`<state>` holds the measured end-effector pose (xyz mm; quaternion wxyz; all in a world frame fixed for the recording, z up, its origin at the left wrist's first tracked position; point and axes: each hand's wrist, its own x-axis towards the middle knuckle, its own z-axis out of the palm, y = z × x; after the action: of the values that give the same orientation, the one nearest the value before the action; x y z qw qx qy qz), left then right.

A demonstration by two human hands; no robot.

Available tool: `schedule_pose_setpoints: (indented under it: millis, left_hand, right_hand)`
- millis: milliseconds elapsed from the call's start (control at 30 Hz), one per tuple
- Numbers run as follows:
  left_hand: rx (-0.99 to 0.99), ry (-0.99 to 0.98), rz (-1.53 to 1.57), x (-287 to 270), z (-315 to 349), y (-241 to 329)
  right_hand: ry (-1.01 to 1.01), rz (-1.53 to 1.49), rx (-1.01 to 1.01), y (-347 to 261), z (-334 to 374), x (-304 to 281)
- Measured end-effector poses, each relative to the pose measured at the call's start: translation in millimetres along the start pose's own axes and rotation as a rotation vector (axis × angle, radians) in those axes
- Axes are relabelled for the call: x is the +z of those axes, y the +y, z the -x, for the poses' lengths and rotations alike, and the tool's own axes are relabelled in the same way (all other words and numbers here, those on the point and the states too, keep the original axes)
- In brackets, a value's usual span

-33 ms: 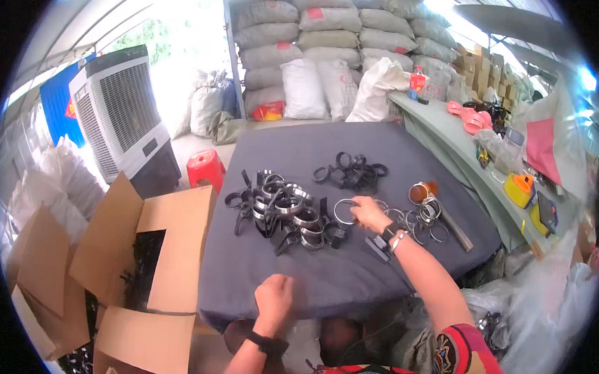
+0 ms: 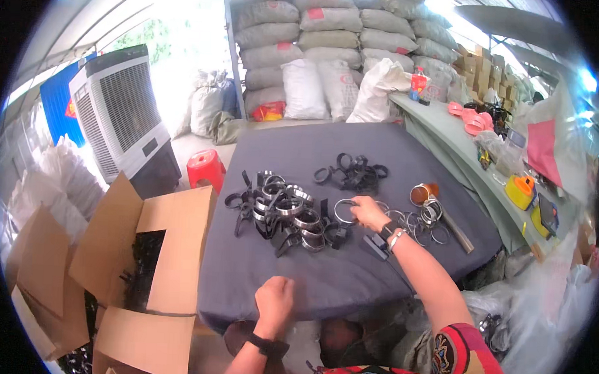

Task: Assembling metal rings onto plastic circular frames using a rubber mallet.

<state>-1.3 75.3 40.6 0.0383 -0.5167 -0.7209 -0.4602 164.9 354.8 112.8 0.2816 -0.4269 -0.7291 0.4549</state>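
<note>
My right hand (image 2: 371, 213) pinches a thin silver metal ring (image 2: 337, 210) over the table's middle. A wristband and a bracelet circle that wrist. Beside it to the right lies a cluster of loose metal rings (image 2: 415, 225). Left of it sits a heap of silver rings with black straps (image 2: 289, 206). Farther back is a smaller pile of black rings (image 2: 354, 172). My left hand (image 2: 274, 299) is closed in a fist above the table's front edge; whatever it may hold is hidden.
A grey cloth covers the table (image 2: 261, 143). A tube-like bar (image 2: 457, 232) and a brown round piece (image 2: 423, 192) lie at its right. Open cardboard boxes (image 2: 173, 215) stand at the left, near a red stool (image 2: 206, 169). A green side bench (image 2: 440, 129) runs along the right.
</note>
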Motion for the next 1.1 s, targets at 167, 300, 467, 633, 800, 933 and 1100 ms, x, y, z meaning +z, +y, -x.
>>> schedule_pose_setpoints:
  millis: [167, 300, 467, 633, 800, 933, 1100]
  left_hand:
    - [0.032, -0.033, -0.002, 8.7, -3.8, 2.4]
    - [0.005, -0.059, 0.037, 3.2, -5.9, 3.5]
    - [0.041, -0.057, 0.043, -3.1, -2.2, -7.4]
    - [-0.241, 0.054, 0.463, 5.6, -12.2, -13.7]
    - [-0.296, 0.293, 0.528, -21.2, -100.2, -59.3]
    - [-0.298, 0.289, 0.271, -21.2, -173.2, -134.3]
    - [-0.507, 0.12, 0.066, 33.6, -217.9, -146.3]
  right_hand:
    - [0.037, -0.004, 0.143, 12.4, -45.0, 15.1]
    - [0.112, 0.224, -0.133, 39.4, -61.5, 42.9]
    - [0.292, 0.844, -0.403, 25.9, -28.8, 47.8]
    - [0.124, 0.245, -0.277, 52.3, -13.6, 36.3]
    - [0.089, 0.214, -0.3, 32.5, -4.2, 50.9]
    - [0.069, 0.194, -0.357, 18.7, -6.1, 78.5]
    - [0.069, 0.298, -0.292, 28.7, -1.3, 78.5]
